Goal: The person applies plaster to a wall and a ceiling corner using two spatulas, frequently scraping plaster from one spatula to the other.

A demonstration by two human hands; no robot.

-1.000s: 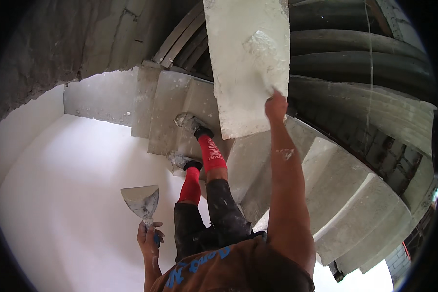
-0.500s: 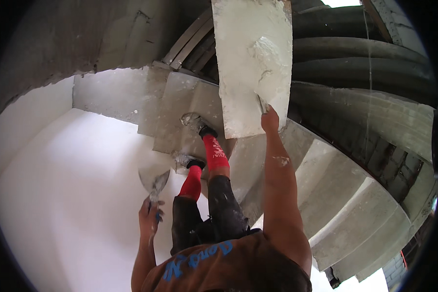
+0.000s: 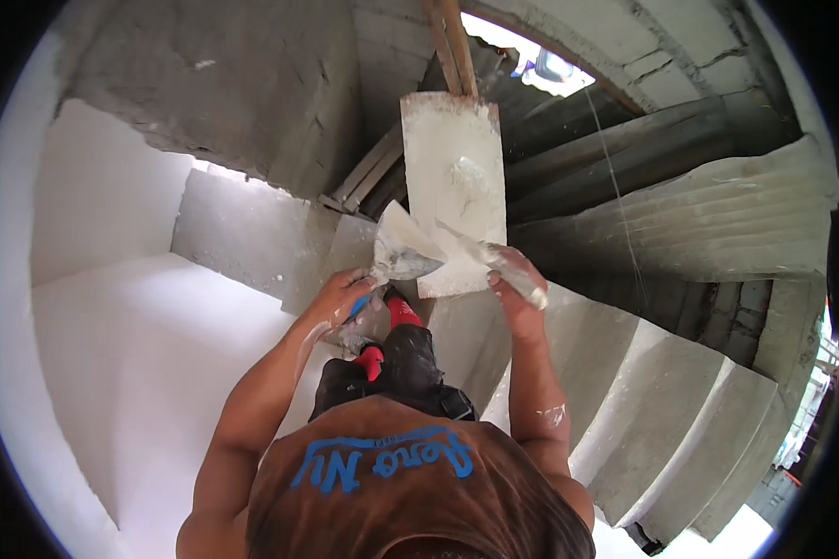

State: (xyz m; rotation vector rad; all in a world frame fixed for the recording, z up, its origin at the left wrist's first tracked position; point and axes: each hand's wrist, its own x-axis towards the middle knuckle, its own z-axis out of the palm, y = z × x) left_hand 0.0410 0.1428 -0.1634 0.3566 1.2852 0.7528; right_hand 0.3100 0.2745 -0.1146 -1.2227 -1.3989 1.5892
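My left hand (image 3: 343, 296) grips the blue handle of a wide putty knife (image 3: 400, 250), its plaster-smeared blade raised in front of me. My right hand (image 3: 513, 291) holds a second, narrower putty knife (image 3: 480, 250), whose blade lies against the left one at about chest height. Both blades carry grey-white plaster. Behind them stands a narrow plastered column (image 3: 457, 186) with a wet patch of plaster on its face. My legs in dark trousers and red socks (image 3: 399, 312) show below the hands.
A curved concrete staircase (image 3: 643, 373) climbs on my right. A smooth white plastered wall (image 3: 112, 373) fills the left. A rough grey concrete block (image 3: 224, 84) hangs overhead. A wooden batten (image 3: 452, 47) runs above the column.
My right hand came down off the column with its knife. My left hand rose from my side, and the two blades now meet in front of me.
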